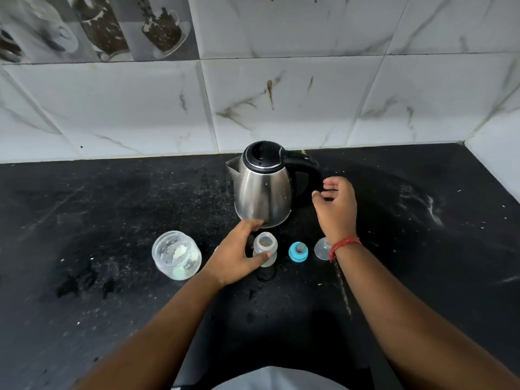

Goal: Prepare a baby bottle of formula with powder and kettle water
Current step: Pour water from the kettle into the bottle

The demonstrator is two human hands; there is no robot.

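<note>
One glass jar [176, 255] holding white powder stands open, left of and nearer than the single steel kettle [263, 184] on the black counter [112, 209]. The left hand [235, 254], just below the kettle's base, curls thumb and fingers around one uncapped baby bottle [265, 249], which stands upright. Right of the bottle lies one blue teat ring [298, 251], then one clear dome cap [322, 248]. The right hand [336, 205], fingers loosely spread and holding nothing, hovers beside the kettle's black handle [311, 170]. One red wristband [344, 244] circles that wrist.
</note>
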